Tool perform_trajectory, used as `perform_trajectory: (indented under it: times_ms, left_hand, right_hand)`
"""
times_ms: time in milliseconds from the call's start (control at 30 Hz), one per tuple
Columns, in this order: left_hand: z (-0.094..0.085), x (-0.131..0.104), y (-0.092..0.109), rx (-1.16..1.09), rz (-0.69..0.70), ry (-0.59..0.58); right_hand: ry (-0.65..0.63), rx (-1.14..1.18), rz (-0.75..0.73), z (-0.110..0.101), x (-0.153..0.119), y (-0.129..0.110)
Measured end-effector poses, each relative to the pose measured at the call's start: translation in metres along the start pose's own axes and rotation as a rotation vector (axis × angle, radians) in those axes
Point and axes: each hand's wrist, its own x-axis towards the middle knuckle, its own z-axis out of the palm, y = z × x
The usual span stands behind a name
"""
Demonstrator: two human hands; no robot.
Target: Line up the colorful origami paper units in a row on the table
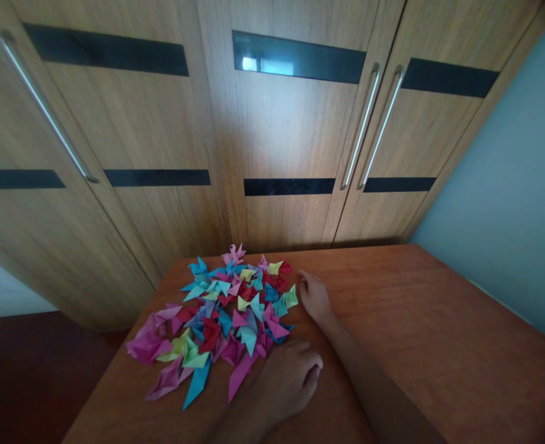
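Note:
A heap of folded paper origami pieces (211,333) in pink, red, blue, purple, yellow and green is spread over the left part of the wooden table. My left hand (293,373) rests at the near right edge of the heap, its fingers curled in and no paper visible in them. Beside the far right edge of the heap lies my right hand (315,296), loosely closed, close to a pale green folded piece (291,296). No paper shows in its fingers, though their undersides are hidden.
The reddish-brown table (420,320) stands against a wooden wardrobe (281,135) with long metal handles (362,126) and dark strips. A pale wall (508,216) runs along the right side. Dark floor (31,370) shows at the lower left.

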Motion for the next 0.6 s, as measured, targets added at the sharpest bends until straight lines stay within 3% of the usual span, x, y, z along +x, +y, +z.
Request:
perform_trajectory:
  times_ms: [267, 467, 600]
  left_hand:
    - [-0.001, 0.0, -0.001, -0.008, -0.004, -0.011]
    - [-0.002, 0.0, -0.001, -0.009, 0.009, -0.015]
    - [-0.003, -0.001, -0.001, -0.006, 0.01, -0.03]
  right_hand:
    - [-0.12, -0.265, -0.077, 0.007, 0.032, -0.024]
    - [-0.193, -0.293, -0.193, 0.007, 0.028, -0.032]
    - [-0.174, -0.235, -0.195, 0.004, 0.021, -0.029]
